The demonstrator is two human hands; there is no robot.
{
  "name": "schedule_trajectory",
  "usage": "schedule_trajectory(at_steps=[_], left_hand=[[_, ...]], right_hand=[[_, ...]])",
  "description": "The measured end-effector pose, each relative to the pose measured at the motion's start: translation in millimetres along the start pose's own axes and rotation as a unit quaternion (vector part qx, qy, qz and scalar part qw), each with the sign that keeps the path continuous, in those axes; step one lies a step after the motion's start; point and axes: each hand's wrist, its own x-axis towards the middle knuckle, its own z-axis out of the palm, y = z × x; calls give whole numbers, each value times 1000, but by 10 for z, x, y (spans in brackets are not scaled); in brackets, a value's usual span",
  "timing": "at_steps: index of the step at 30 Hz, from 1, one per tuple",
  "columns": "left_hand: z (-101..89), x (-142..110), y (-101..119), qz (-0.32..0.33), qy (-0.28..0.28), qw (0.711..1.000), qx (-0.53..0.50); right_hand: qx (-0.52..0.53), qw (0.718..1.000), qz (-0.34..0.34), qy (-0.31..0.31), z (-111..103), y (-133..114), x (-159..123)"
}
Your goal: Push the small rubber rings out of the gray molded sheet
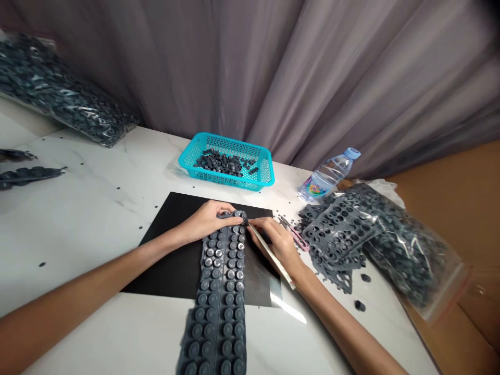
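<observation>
A long dark grey rubber sheet [223,291] with rows of round moulded caps runs from the near edge up onto a black mat [172,271]. My left hand [211,221] grips the far end of the sheet, thumb lying across the caps. At its far right corner, my right hand [275,239] is closed around a slim, pale, flat-handled tool [279,268], whose exact kind I cannot make out. The tool's tip meets the sheet's corner, close to my left thumb.
A turquoise basket [187,162] holds small dark rubber pieces. To the right are a water bottle [328,176], pink-handled scissors [295,237], punched-out rubber sheets [336,234] and a filled plastic bag [414,250]. Another full bag [70,94] lies back left. Small dark bits dot the table.
</observation>
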Motion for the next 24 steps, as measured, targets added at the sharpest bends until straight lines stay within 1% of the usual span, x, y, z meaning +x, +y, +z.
schedule_trajectory(at_steps=[4, 9, 12, 15, 18, 24], left_hand=[[0, 2, -8, -2, 5, 1000, 8], [1, -8, 20, -1, -1, 1000, -4], [-1, -6, 17, -2, -4, 1000, -8], [2, 2, -9, -2, -8, 1000, -4], [9, 11, -33, 2, 1, 1000, 11], [13, 14, -35, 6, 3, 1000, 19]], right_hand=[[-6, 1000, -8, -23, -1, 1, 16], [-12, 1000, -5, -20, 3, 6, 18], [-9, 1000, -7, -28, 8, 20, 18], [-7, 1000, 2, -29, 12, 31, 29], [-8, 999, 16, -29, 17, 30, 49], [-1, 999, 28, -31, 40, 53, 81]])
